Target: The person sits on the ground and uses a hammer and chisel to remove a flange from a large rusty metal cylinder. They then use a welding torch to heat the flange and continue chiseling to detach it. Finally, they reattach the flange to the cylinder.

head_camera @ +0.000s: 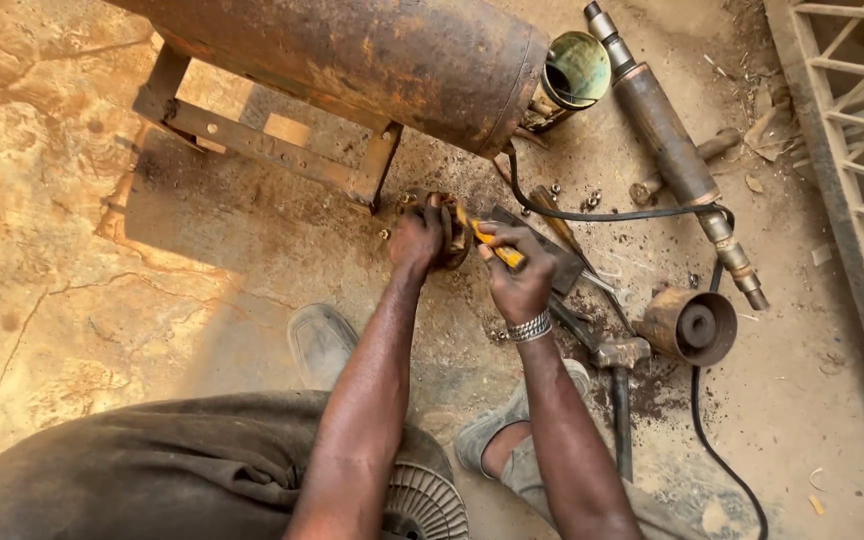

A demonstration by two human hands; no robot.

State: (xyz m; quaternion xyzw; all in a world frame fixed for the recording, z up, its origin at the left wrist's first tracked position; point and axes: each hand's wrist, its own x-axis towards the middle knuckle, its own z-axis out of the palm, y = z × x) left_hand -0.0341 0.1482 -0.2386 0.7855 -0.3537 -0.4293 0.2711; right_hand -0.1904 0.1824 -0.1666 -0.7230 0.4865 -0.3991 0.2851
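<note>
- Left hand (415, 240) clamps the rusty round part (449, 232) on the ground below the tank (372, 55).
- Right hand (518, 272) grips a yellow-handled tool (492, 243) against it.
- I'd brace hard and work slowly so nothing slips.

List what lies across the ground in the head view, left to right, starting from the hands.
Left hand on a rusty round part → right hand gripping a yellow-handled tool → hammer → rusty cup-shaped part → metal grate.
</note>
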